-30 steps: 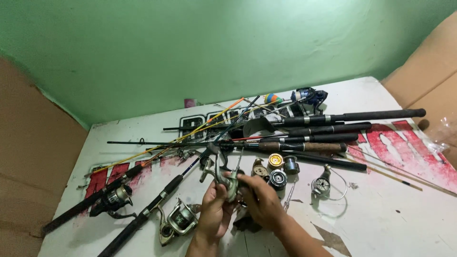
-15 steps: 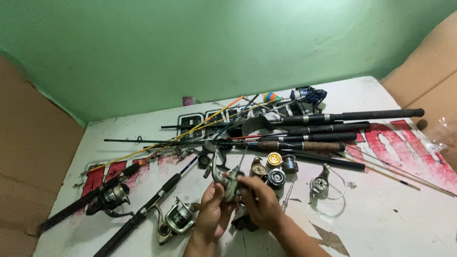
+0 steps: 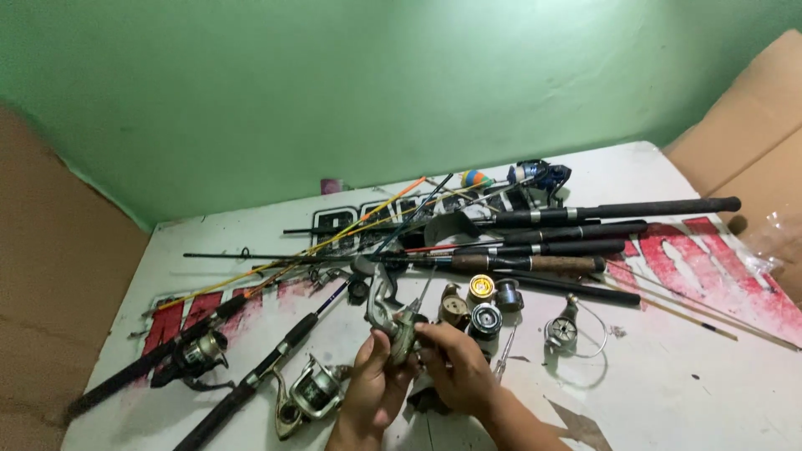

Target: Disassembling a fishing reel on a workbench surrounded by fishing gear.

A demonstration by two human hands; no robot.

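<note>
Over the near edge of the white desk [image 3: 685,392], both hands are working on a small spinning reel [image 3: 391,321]: the left hand [image 3: 372,388] is wrapping its body while the right hand [image 3: 455,372] is pinching its side. Steady grip matters here. Loose spools [image 3: 482,305] and crossed fishing rods [image 3: 535,242] are crowding just behind, and a mounted reel [image 3: 311,392] is lying beside the left hand.

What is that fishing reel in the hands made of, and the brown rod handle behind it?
The reel held by the left hand and right hand looks like dull grey-green metal, though painted plastic is possible: it has a faint sheen and worn edges. The brown rod handle looks like cork: matte, speckled tan, with no shine.
</note>
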